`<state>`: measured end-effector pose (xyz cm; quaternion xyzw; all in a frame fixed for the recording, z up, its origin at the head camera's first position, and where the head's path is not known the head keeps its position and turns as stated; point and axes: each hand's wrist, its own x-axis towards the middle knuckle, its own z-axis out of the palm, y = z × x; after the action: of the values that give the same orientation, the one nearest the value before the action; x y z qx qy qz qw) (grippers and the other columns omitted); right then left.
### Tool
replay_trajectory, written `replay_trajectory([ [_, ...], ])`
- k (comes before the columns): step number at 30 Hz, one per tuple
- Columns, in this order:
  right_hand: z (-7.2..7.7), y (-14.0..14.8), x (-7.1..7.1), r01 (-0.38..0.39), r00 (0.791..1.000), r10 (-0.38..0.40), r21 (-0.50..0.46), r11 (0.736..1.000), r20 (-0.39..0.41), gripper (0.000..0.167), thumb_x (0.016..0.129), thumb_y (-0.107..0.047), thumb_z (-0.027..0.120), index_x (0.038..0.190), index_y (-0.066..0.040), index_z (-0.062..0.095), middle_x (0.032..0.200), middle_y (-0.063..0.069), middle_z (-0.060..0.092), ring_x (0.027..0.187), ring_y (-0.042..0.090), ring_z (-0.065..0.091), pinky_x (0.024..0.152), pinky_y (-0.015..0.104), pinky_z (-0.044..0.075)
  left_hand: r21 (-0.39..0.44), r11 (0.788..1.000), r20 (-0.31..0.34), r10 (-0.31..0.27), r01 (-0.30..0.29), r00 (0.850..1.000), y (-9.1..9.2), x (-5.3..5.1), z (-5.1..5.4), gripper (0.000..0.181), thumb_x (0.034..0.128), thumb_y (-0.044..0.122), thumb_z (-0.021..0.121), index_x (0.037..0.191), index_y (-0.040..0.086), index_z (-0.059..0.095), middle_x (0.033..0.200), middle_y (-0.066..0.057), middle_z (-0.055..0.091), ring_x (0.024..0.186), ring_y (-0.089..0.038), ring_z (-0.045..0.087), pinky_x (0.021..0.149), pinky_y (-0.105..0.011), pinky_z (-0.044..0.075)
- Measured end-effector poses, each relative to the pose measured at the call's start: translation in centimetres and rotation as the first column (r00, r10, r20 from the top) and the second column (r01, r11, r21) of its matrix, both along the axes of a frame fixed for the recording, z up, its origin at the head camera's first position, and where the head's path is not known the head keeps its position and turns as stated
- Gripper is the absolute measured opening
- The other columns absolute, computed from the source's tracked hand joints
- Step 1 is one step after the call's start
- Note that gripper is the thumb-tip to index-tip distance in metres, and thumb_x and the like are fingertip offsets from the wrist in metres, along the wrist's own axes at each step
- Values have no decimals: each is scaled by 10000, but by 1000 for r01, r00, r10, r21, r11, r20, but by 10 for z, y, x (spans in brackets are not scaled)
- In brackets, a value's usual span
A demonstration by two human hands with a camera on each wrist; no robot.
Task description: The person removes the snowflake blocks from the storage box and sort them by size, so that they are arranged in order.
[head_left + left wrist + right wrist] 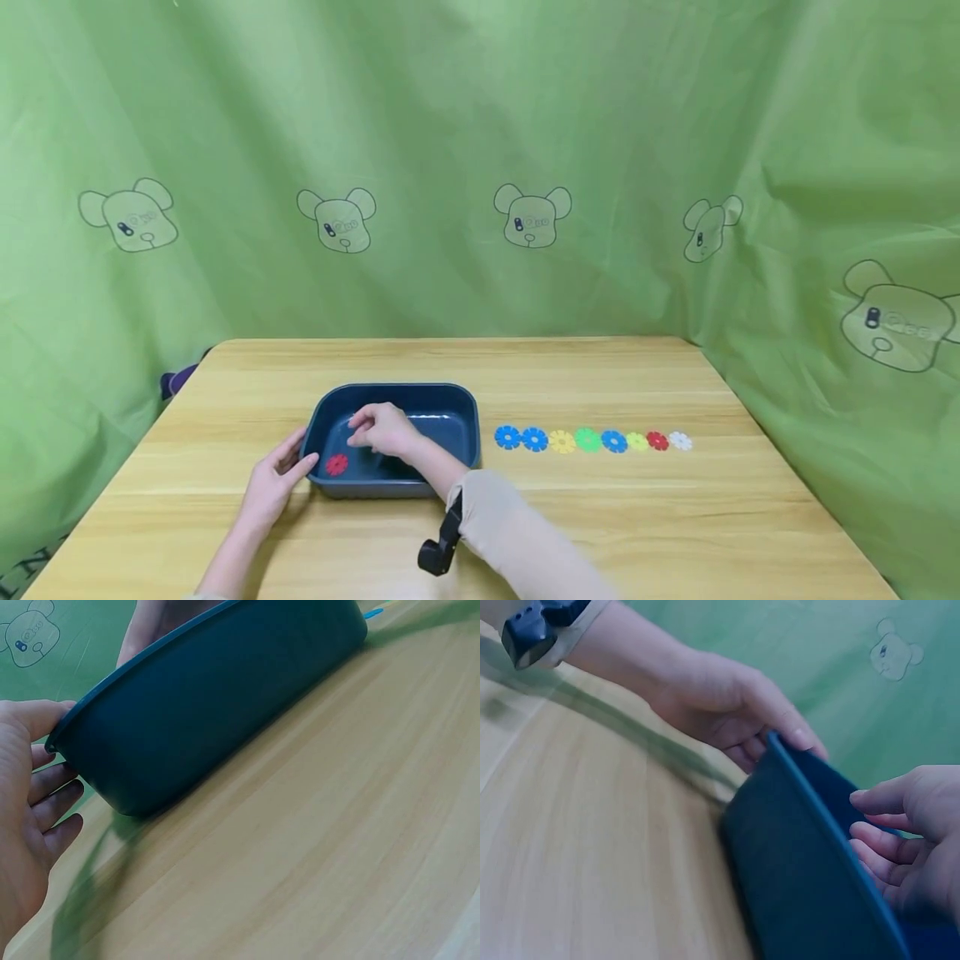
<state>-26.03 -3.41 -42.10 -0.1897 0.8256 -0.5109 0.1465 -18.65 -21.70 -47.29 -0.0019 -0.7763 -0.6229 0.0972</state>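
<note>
A dark blue rectangular plastic bin [390, 492] stands on the table. My left hand [273, 479] holds its left rim, thumb over the edge and the other fingers outside; the left wrist view shows this grip on the bin [202, 712] too. Inside the bin, at the near left corner, lies a red snowflake-shaped plastic disc [337, 464]. Above the bin's floor is my right hand [386, 429], its fingers loosely bent. In the right wrist view the thumb and fingertips of the right hand [907, 832] stand apart, with nothing visible between them.
Right of the bin, a row of several notched plastic discs lies flat, running from a blue disc [507, 437] past a green disc [588, 440] to a white disc [680, 441]. A green curtain [450, 125] surrounds the wooden table [637, 533] at the back and sides.
</note>
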Motion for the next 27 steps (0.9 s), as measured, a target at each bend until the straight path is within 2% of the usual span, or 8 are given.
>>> replay_trajectory([
  [6, -10, -13, -2, -26, 995, 40, 143, 989, -96, 227, 752, -101, 767, 949, -29, 680, 688, -50, 605, 593, 49, 512, 568, 173, 440, 2, 1000, 6, 4, -4, 1000, 0, 1, 0, 512, 896, 98, 606, 1339, -80, 420, 1300, -285, 471, 962, 119, 491, 819, -59, 396],
  [13, -21, -19, -3, -50, 972, 121, 327, 944, -202, 235, 735, -152, 778, 937, -69, 693, 700, -63, 602, 670, 37, 521, 672, 146, 430, 14, 1000, 9, 8, -8, 1000, 1, 2, 2, 502, 897, 86, 605, 1337, -78, 426, 1300, -280, 473, 985, 93, 499, 824, -62, 397],
  [23, -25, -28, -3, -85, 952, 203, 442, 893, -228, 297, 705, -204, 807, 957, -102, 687, 687, -80, 583, 658, 28, 508, 650, 132, 410, 23, 1000, -6, 13, -13, 1000, 0, 2, -2, 512, 892, 92, 614, 1332, -90, 423, 1287, -291, 476, 989, 86, 506, 819, -63, 400],
  [27, -24, -29, -3, -88, 942, 237, 509, 856, -237, 309, 711, -240, 804, 972, -129, 683, 742, -78, 598, 723, 42, 530, 688, 140, 421, 31, 999, 2, 14, -14, 1000, 1, 2, -1, 512, 893, 90, 613, 1333, -89, 422, 1291, -288, 474, 986, 85, 507, 820, -66, 402],
])
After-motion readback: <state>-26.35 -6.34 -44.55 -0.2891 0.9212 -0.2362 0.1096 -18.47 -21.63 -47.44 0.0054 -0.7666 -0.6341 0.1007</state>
